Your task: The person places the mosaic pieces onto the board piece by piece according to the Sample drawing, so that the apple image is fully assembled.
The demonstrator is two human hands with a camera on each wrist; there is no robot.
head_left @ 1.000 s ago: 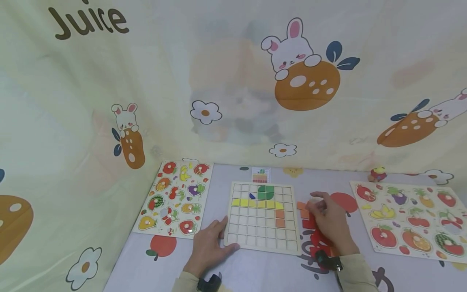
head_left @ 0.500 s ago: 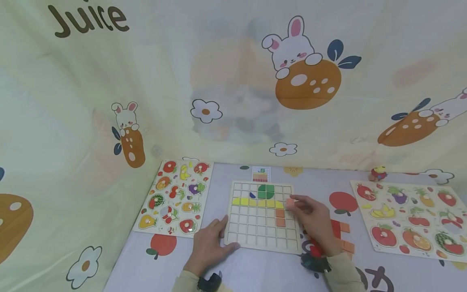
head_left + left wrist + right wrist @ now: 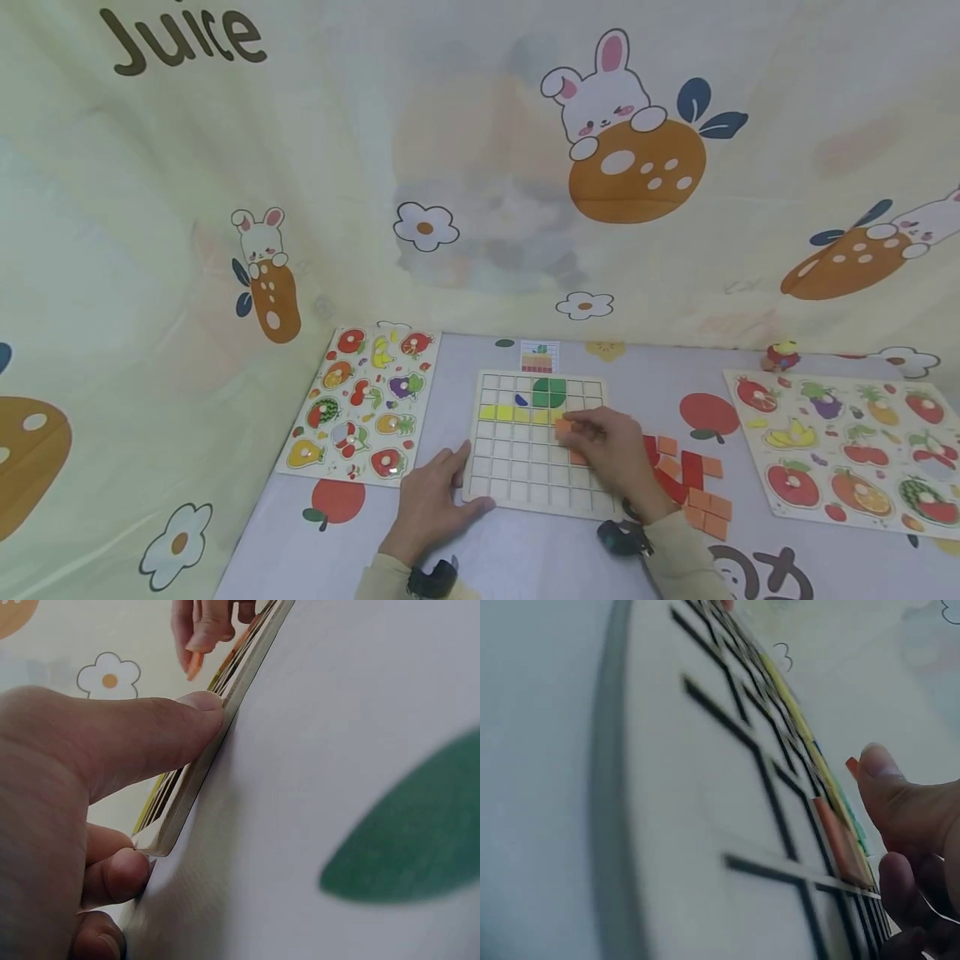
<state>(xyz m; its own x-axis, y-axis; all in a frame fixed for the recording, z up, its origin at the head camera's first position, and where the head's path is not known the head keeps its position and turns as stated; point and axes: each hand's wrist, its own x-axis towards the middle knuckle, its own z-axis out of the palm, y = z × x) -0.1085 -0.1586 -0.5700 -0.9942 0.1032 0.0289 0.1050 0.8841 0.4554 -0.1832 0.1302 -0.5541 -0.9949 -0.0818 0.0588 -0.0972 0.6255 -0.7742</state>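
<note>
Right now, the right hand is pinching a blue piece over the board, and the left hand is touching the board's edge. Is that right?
Not quite: the piece is orange, as the head view shows. The right hand does pinch it over the board, and the left hand touches the board's edge.

The head view is looking forward and down from above toward the far edge of the table [image 3: 540,558], while both wrist views are peering low and close along the grid board [image 3: 518,456], which all three are sharing.
</note>
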